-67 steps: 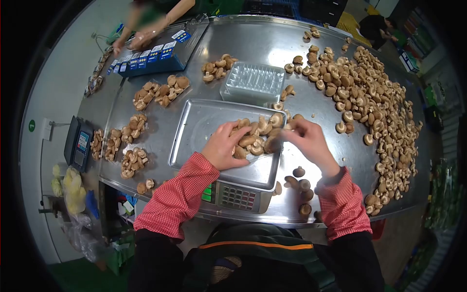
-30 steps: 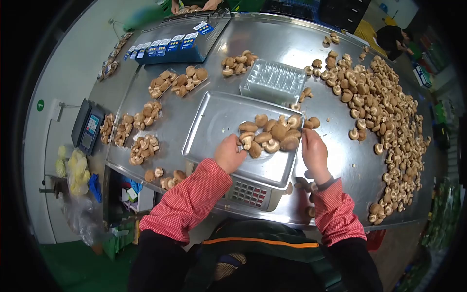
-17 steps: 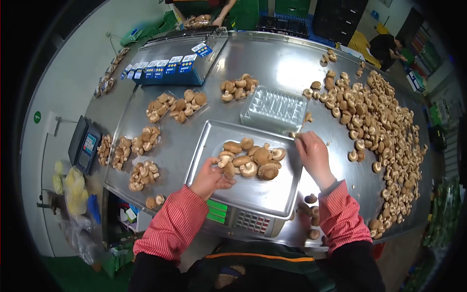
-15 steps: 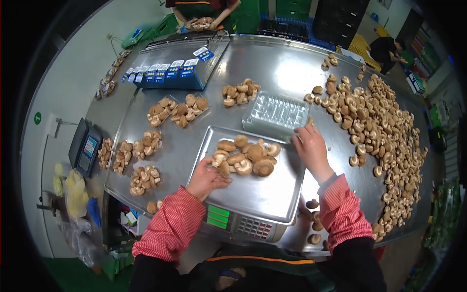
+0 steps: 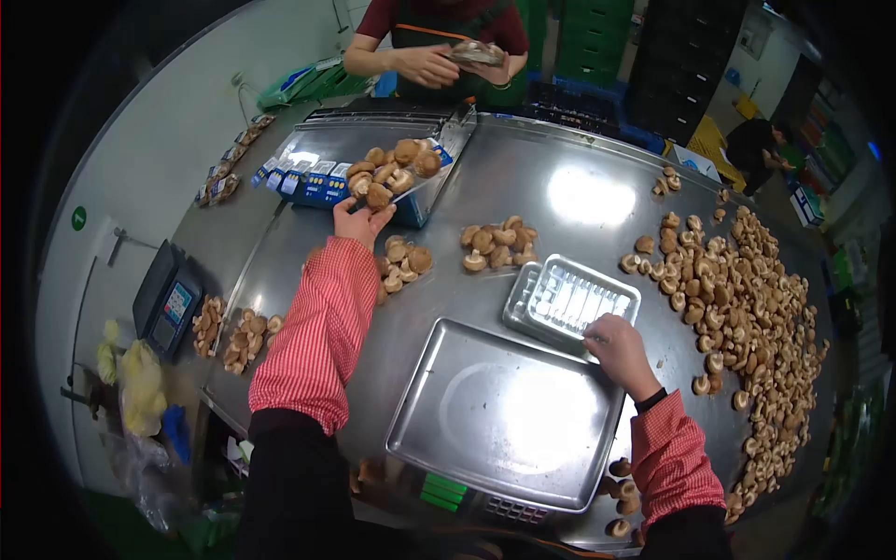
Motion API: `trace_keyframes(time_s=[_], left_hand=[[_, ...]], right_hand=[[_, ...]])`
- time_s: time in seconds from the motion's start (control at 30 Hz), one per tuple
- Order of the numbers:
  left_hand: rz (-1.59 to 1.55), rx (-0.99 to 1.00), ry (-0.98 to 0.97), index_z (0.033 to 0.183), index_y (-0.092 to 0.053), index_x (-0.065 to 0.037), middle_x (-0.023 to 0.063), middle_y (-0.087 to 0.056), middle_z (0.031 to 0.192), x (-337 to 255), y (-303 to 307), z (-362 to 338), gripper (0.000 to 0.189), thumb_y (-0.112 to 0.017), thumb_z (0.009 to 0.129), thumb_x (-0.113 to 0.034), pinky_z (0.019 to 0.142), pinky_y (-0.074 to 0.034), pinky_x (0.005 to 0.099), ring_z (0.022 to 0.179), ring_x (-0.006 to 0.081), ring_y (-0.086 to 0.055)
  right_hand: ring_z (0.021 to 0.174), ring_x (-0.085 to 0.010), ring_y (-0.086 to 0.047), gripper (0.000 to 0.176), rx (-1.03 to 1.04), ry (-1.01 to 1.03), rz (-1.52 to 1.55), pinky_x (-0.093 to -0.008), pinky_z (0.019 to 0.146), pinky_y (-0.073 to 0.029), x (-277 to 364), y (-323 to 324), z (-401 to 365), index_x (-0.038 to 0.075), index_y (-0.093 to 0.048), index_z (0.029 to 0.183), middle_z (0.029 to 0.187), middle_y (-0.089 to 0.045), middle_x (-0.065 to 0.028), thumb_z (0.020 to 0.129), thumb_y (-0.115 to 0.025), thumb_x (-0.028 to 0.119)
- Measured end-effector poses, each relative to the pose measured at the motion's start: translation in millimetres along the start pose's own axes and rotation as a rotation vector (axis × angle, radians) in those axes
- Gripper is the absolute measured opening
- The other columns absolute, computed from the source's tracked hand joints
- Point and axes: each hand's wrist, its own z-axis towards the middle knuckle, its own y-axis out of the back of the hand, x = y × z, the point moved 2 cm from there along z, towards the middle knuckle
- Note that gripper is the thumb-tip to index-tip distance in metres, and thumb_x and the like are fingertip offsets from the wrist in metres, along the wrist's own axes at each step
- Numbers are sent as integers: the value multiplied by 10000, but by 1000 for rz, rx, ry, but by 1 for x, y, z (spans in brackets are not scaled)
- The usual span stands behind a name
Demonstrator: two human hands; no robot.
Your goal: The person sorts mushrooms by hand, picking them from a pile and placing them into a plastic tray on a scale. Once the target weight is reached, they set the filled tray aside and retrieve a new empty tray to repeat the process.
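My left hand (image 5: 362, 222) is stretched far forward, its fingers closed on the near edge of a clear plastic tray heaped with brown mushrooms (image 5: 397, 175). That tray is over the blue box with a row of labels (image 5: 322, 183). My right hand (image 5: 620, 357) pinches the near right corner of the top clear plastic tray (image 5: 583, 297) in a stack. This top tray sits askew on the ones beneath. Just in front of the stack lies the scale's bare metal pan (image 5: 467, 411), with a green display (image 5: 443, 493) below it.
Filled mushroom trays (image 5: 499, 245) stand on the steel table (image 5: 523, 154). A large pile of loose mushrooms (image 5: 747, 308) spreads along the right. A dark touchscreen device (image 5: 170, 299) stands at left. Across the table, a co-worker's hands (image 5: 427, 67) hold a pack.
The mushrooms have left the scale pan, and my left hand has reached forward with a filled tray. My right hand now pinches the top empty tray, which has shifted. The view has tilted up.
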Motion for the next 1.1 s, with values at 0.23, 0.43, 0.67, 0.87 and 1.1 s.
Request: trace_keyframes(time_s=[0.23,0.43,0.67,0.87,1.1], left_hand=[[234,132,49,1272,-569,-9,184,-625,1198,-12,-28,14,409,-541,1013,-324,981,-514,420,1121,341,-621],[-313,-71,485,1295,-522,-27,132,-629,1134,26,-26,-35,381,-610,1007,-260,1001,-540,373,1085,243,-639],[80,331,363,1258,-561,-144,7,-615,977,-30,-114,-208,284,-625,1004,-255,753,-550,273,834,118,-620],[370,691,240,1251,-555,-114,8,-616,982,-63,-199,-330,248,-591,1015,-183,709,-525,235,808,88,-605],[663,1239,105,1250,-577,-49,56,-626,1105,7,-337,-525,485,-723,788,-42,914,-501,332,1024,174,-605]], right_hand=[[839,-345,-624,112,-18,45,86,-440,762,-510,-18,-10,-4,14,-673,813,834,-622,-152,811,-702,122],[856,-365,-633,140,-68,68,164,-473,789,-507,-22,-21,-3,0,-664,851,869,-628,-168,837,-668,139],[886,-371,-628,69,-300,147,-101,-458,832,-510,-1,-36,-10,-9,-645,783,883,-639,-171,773,-610,50],[1090,-325,-537,436,-338,40,-35,-441,905,-442,44,39,-109,45,-554,1118,1113,-551,-153,802,-769,256],[974,-348,-579,599,-562,-331,-111,-459,841,-467,-99,120,-349,40,-532,1301,1039,-586,-182,826,-747,336]])
